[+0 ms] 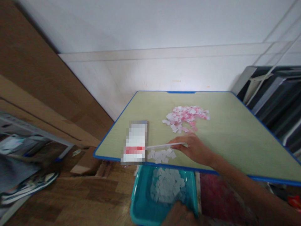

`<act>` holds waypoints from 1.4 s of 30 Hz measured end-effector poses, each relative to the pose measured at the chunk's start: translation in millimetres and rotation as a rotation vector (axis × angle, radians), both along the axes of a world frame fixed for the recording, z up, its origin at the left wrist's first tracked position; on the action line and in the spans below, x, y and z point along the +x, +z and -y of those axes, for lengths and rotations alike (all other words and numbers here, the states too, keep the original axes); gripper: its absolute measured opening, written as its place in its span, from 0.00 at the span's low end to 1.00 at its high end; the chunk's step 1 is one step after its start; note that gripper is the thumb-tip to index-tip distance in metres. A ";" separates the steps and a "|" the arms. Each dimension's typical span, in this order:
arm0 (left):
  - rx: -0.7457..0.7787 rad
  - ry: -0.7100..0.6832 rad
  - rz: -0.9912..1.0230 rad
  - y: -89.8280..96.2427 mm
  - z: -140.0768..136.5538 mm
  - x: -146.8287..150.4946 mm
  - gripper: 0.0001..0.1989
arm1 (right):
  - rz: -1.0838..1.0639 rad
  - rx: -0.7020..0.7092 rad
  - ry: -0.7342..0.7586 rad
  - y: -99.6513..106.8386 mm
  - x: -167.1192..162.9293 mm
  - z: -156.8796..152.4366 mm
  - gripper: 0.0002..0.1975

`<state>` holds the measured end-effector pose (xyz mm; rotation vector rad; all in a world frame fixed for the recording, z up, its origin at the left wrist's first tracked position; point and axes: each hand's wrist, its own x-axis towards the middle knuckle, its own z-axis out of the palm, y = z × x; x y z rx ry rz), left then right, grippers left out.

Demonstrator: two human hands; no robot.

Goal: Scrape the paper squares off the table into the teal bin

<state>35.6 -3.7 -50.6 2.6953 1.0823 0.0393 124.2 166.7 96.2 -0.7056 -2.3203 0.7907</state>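
Observation:
My right hand (194,149) is closed on a thin, straight white strip (166,145), seen edge-on just above the tabletop (235,131). In front of the strip, small white paper pieces (162,155) lie at the table's near edge. Farther back is a loose pile of pink and white paper pieces (185,116). Below the near edge, a teal plastic basin (141,204) holds many white paper pieces (168,185). My left hand (180,215), dark and partly out of frame, is curled at the basin's near rim; its fingertips are hidden.
A phone (135,142), its screen pixelated, lies at the table's left, touching or close to the strip's end. A white wall (152,72) stands behind the table. Dark panels (279,97) lean at the right. A cardboard box (86,161) and a person's shoe (30,188) are at left.

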 end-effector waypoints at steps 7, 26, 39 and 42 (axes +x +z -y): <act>-0.023 0.056 0.045 1.2 1.1 -2.5 0.05 | 0.020 -0.020 0.128 1.1 2.4 6.3 0.11; -0.155 0.006 -0.042 48.6 -14.9 -2.1 0.08 | 0.039 -0.063 -0.060 8.0 20.2 28.5 0.12; -0.031 0.000 -0.019 31.7 -10.2 -2.3 0.07 | 0.021 -0.101 -0.037 0.9 27.9 54.3 0.14; -0.003 0.006 -0.002 30.1 -9.1 -3.5 0.06 | 0.014 -0.087 -0.039 5.0 29.3 55.3 0.14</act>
